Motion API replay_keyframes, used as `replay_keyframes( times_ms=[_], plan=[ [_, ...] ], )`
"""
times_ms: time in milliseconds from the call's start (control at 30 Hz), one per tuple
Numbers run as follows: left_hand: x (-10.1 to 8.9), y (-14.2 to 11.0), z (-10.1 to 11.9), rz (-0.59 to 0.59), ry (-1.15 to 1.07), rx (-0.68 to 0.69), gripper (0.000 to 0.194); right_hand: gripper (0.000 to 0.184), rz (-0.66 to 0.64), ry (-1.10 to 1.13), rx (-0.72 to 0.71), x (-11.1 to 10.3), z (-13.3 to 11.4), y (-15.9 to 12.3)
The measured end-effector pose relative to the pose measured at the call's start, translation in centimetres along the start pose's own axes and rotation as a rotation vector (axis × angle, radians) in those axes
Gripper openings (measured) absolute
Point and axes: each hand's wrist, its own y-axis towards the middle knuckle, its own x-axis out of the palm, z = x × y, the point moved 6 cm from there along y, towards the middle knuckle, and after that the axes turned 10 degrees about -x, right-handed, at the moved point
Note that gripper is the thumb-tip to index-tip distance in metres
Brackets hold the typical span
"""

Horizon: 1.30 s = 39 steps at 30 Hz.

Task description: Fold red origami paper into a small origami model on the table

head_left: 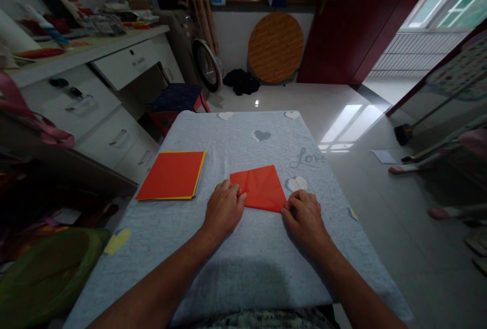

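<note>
From where I stand, looking the way the head camera looks, there's a table right in front of the person, spread with a pale blue-grey cloth [243,248] that has hearts on it and the word "Love" near its right side. Toward the middle of the cloth lies a folded red paper [262,188], its top edge slanting up to a corner at the right and faint creases running across it. The left hand [225,208] is at the paper's left end, fingers curled in, thumb and fingertips closed on that edge. The right hand [303,213] is over at the lower right corner, and I can see it pinching the corner between thumb and forefinger, the other fingers bent. Off to the left, well apart from the hands, sits a stack of coloured paper [172,175], a red-orange sheet on top with yellow and a bit of blue peeping out along the edges. Past the table's far left corner there's a stool [177,98] with a dark blue top and red legs, and behind it a front-loading washing machine [205,65], its round door swung out. A round wooden board [276,47] leans upright against the wall under the window, with a dark heap [241,81] on the floor just beside it. Down at the near left is a green basin [53,273], partly cut off.
</note>
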Motion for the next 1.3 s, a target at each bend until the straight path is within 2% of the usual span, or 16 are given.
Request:
replay_keyframes(
  times_ms=[567, 1300],
  plan=[
    [0.16, 0.44, -0.56, 0.012, 0.02, -0.083, 0.016, 0.015, -0.006, 0.025, 0.02, 0.05, 0.16, 0.05],
    [0.42, 0.59, -0.7, 0.028, 0.029, -0.089, 0.017, 0.017, -0.008, 0.014, 0.002, 0.08, 0.28, -0.08]
  ],
)
